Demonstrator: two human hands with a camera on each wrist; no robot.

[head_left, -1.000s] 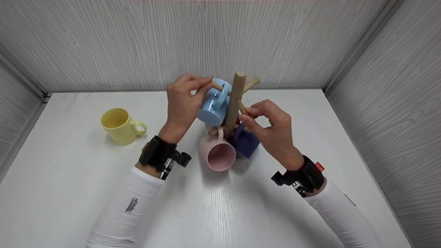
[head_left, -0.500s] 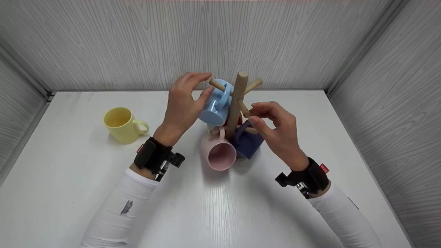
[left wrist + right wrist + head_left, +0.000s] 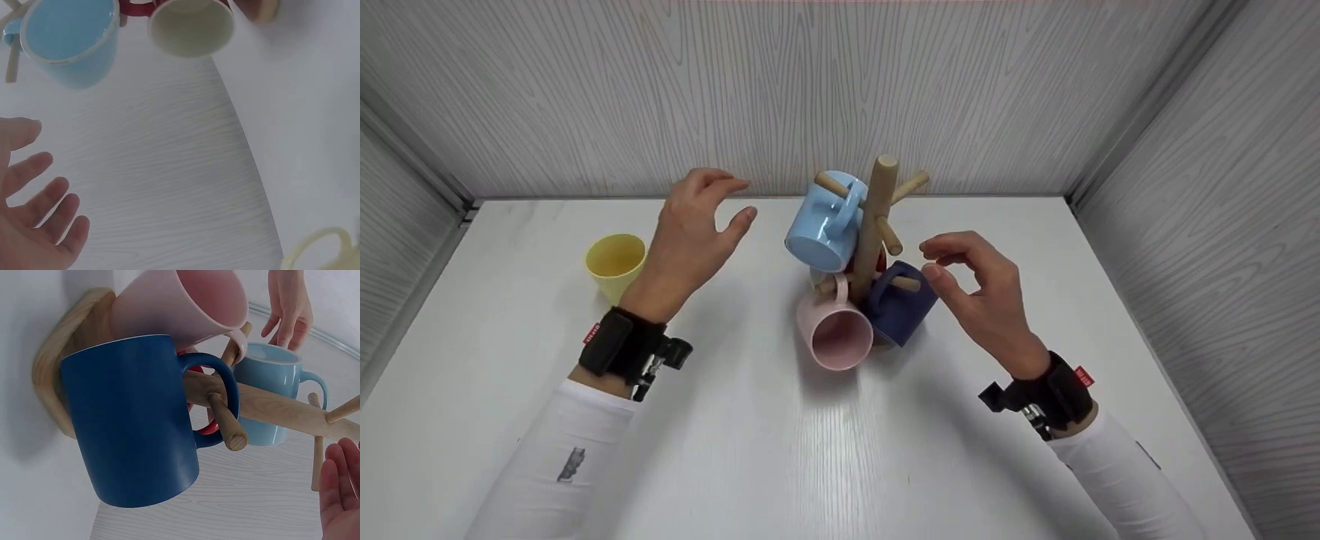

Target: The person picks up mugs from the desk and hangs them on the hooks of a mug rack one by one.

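Both hands off the wooden mug tree (image 3: 873, 225): left hand (image 3: 690, 225) spread, grip empty, left of it; right hand (image 3: 982, 289) loosely curled, empty, beside the navy mug (image 3: 896, 307). Yellow mug (image 3: 613, 264) sits far left; best taken by its body.

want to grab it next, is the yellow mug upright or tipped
Upright: the yellow mug stands on the table with its mouth facing up, partly behind the left hand.

Matt wooden mug tree (image 3: 873, 217), glossy smooth light blue mug (image 3: 823, 225), white wood-grain table (image 3: 810, 450).
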